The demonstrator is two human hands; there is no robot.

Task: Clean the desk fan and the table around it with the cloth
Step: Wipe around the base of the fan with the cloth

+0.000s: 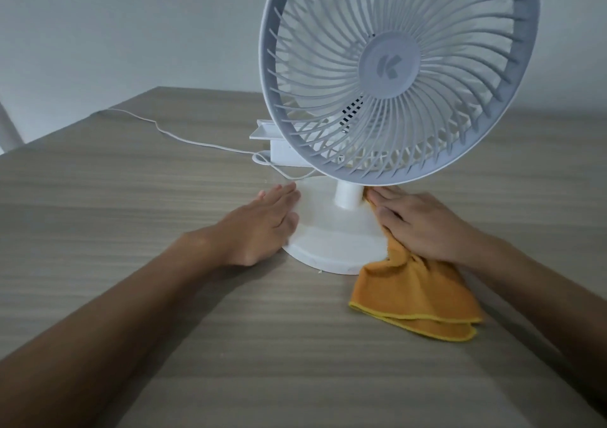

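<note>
The desk fan [391, 76] looks like smooth, matt white plastic; the cloth [410, 296] is soft orange fabric with stitched edging; the table [131, 197] shows matt wood grain

1 head view, close above the table [164, 296], angled forward and down.

A white box [289, 156] with a flat white tray [262, 131] on top sits behind, on the wood-grain surface. A pale wall [131, 26] rises beyond. A white chair leg [10, 128] shows far left.

Plain pale wall [131, 26] (dimly lit) behind wood-grain table [131, 181]
</note>
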